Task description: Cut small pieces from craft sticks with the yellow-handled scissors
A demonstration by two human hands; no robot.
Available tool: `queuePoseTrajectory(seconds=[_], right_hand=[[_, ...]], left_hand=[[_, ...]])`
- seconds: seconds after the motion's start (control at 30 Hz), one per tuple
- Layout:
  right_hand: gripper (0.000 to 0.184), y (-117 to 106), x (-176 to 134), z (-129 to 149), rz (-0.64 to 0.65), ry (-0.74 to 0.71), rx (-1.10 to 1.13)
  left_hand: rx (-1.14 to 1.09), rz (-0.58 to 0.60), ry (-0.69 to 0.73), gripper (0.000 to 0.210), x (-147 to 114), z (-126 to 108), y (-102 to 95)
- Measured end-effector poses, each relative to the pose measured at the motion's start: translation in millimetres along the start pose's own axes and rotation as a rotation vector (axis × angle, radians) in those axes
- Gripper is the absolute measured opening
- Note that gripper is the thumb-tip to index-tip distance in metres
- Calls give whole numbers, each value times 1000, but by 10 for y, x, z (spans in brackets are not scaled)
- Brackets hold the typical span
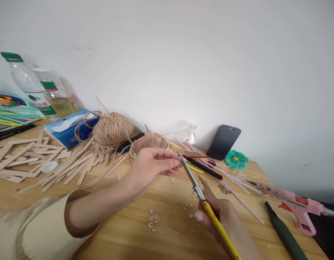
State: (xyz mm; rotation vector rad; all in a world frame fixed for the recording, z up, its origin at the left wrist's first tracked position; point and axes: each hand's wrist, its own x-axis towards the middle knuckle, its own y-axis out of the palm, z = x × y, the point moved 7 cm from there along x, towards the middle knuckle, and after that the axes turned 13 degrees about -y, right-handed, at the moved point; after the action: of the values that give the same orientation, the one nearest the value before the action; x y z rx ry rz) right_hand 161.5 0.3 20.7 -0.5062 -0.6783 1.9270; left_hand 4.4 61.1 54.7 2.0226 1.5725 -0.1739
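Note:
My left hand (156, 162) is closed, thumb and fingertips pinched together beside the tip of the scissors (192, 177). Whatever sits in that pinch is too small to make out. My right hand (221, 220) grips the scissors by their long yellow handle, with the silver blades pointing up and away towards the left fingertips. Just past the tip lies a dark red twisted pipe cleaner (198, 157). A round basket-like wall of wooden pieces (150, 141) stands behind my left hand and is partly hidden by it. Small pale wood chips (152, 220) lie on the table below.
Craft sticks (82, 166), a twine ball (113, 129), a blue tissue pack (72, 128) and bottles (27, 83) fill the left. Rightward are a phone (223, 142), a teal flower (236, 159), a black pen (203, 168), a pink glue gun (294, 202) and a dark green tool (284, 231).

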Motion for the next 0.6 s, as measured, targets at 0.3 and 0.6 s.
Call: queuePoseTrajectory(seconds=[0.3, 0.6], right_hand=[[60, -42, 5, 60, -57, -17, -58], [60, -15, 22, 57, -22, 12, -73]], left_hand=[[6, -6, 5, 9, 12, -1, -10], [28, -22, 52, 6, -4, -16, -14]])
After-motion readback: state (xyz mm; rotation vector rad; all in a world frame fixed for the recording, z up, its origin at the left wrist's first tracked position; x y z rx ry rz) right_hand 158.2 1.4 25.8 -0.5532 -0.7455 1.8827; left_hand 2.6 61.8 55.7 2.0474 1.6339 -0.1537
